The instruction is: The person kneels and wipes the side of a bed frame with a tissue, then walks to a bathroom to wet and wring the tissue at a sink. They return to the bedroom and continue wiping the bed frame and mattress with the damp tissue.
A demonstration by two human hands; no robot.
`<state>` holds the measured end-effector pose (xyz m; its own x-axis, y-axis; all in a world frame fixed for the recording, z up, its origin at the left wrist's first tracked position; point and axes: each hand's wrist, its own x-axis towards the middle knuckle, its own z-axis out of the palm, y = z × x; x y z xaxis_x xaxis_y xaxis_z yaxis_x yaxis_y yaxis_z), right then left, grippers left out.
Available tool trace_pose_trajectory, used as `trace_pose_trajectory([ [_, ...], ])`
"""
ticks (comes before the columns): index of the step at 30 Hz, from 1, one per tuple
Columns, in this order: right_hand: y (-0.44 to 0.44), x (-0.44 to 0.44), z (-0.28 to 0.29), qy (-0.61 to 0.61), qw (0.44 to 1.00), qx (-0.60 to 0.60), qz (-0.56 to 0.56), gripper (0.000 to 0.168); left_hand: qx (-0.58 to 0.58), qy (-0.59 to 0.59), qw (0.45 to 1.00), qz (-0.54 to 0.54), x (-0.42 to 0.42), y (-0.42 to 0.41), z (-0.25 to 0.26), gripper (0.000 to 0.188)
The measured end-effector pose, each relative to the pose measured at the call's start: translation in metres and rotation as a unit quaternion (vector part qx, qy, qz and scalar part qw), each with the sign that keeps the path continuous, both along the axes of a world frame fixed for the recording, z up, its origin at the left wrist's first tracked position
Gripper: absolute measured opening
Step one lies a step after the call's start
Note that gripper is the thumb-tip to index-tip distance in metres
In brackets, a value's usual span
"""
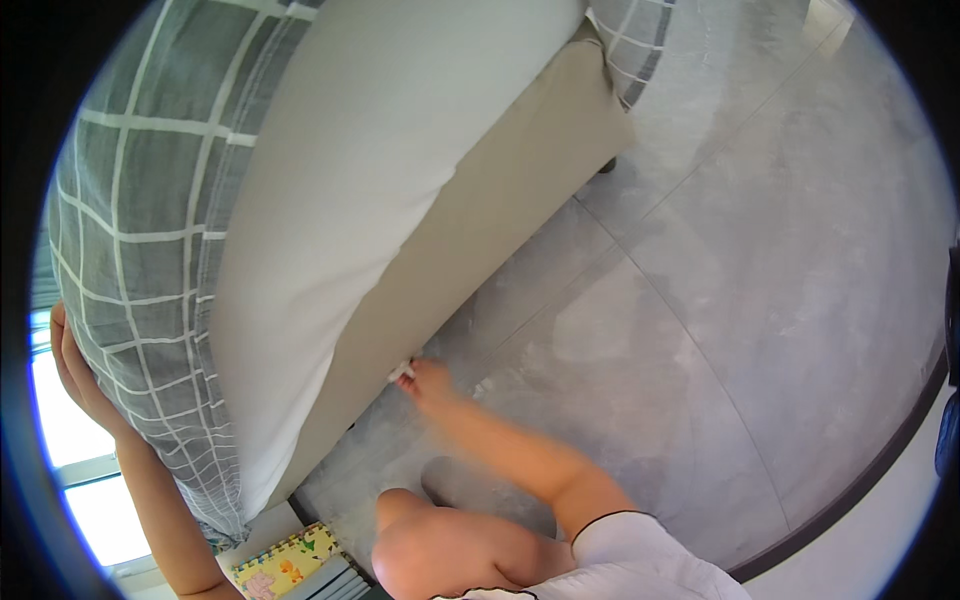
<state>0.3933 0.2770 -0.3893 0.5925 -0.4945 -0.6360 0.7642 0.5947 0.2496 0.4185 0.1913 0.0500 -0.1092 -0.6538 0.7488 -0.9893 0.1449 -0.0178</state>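
Observation:
My right hand (pixel 427 382) pinches a small crumpled white object (pixel 402 370), perhaps a tissue or cloth, beside the lower edge of the beige bed base (pixel 480 225). At the far left, my left hand (pixel 79 375) lies against the outer side of the grey-and-white checked bedding (pixel 157 187); its fingers are partly hidden. Between the checked bedding and the base shows a white sheet (pixel 337 172). The bedding bulges toward the camera. Whether my left hand grips it cannot be told.
Grey tiled floor (pixel 675 315) stretches to the right, bounded by a dark skirting board (pixel 855 495). My bent knee (pixel 420 540) is at the bottom. Near it are a yellow foam play mat with animal pictures (pixel 289 562) and a bright window (pixel 109 517). A dark bed foot (pixel 608 166) shows under the base.

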Motion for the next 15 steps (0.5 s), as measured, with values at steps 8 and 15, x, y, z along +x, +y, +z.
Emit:
trace_pose_trajectory([
  [8,-0.138,-0.252,0.016,0.050,0.967,0.008,-0.250,0.025,0.045,-0.042,0.995,-0.078,-0.001,-0.015,0.001,0.027],
  [15,-0.192,-0.393,0.018,0.806,0.493,-0.230,-0.233,0.014,0.061,0.084,0.990,-0.096,-0.010,-0.020,-0.006,0.024],
])
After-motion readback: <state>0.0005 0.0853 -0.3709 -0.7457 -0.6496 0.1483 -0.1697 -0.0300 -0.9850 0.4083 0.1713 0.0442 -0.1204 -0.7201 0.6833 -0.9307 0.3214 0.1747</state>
